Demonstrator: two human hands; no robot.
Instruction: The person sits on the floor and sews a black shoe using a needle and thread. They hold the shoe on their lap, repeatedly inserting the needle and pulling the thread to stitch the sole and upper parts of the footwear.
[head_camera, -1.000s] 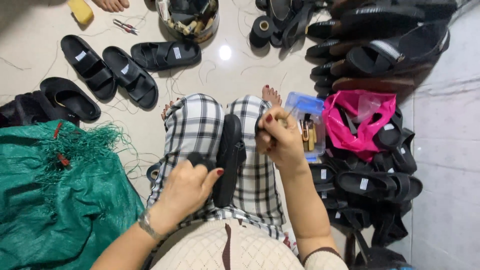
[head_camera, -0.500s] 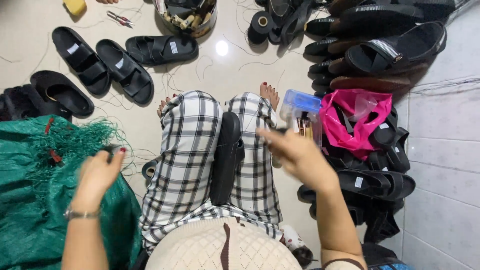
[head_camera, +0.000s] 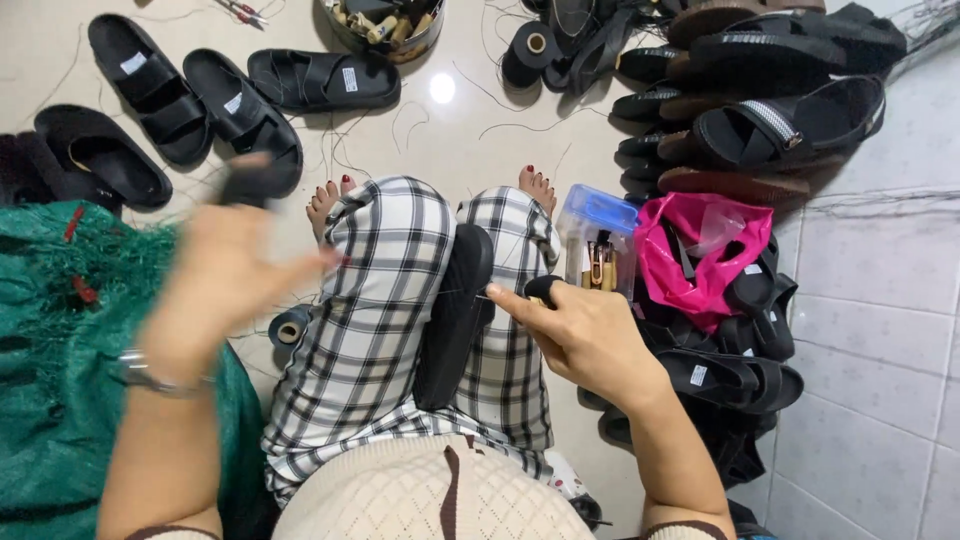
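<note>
— Though my left hand (head_camera: 225, 290) is blurred, can its grip be read?
— It holds something dark; what, I cannot tell.
— And the right hand (head_camera: 585, 335)?
— Fingers pinched narrow beside the black sandal sole (head_camera: 455, 315), which stands on edge between my knees.
— Room to move?
— Green netting (head_camera: 60, 370) crowds the left, piled sandals (head_camera: 740, 370) the right; bare floor (head_camera: 450, 130) lies ahead.

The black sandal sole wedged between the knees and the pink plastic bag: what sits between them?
Head view: right hand and clear plastic box.
</note>
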